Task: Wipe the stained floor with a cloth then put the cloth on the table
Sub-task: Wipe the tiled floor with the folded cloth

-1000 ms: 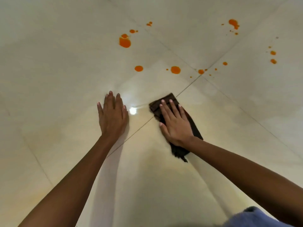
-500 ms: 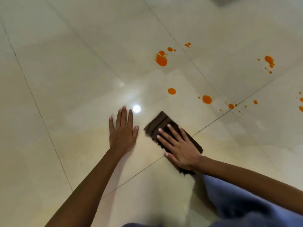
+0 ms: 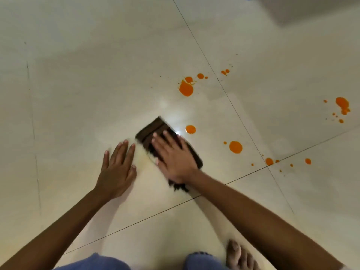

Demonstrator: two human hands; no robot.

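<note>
A dark brown folded cloth lies flat on the pale tiled floor. My right hand presses down on it with fingers spread, covering its near half. My left hand rests flat on the bare tile just left of the cloth, fingers apart, holding nothing. Orange stains dot the floor beyond and to the right: a large splat, a round drop close to the cloth's far right corner, another drop, and a cluster at the far right. A faint yellowish smear shows between my hands.
My blue-clad knees and a bare foot are at the bottom edge. Dark grout lines cross the tiles. A grey shadowed shape fills the top right corner. No table is in view.
My right hand has slid the cloth forward toward the orange drops, and the view has tilted down, bringing my knees and foot into view. My left hand stays flat on the tile.
</note>
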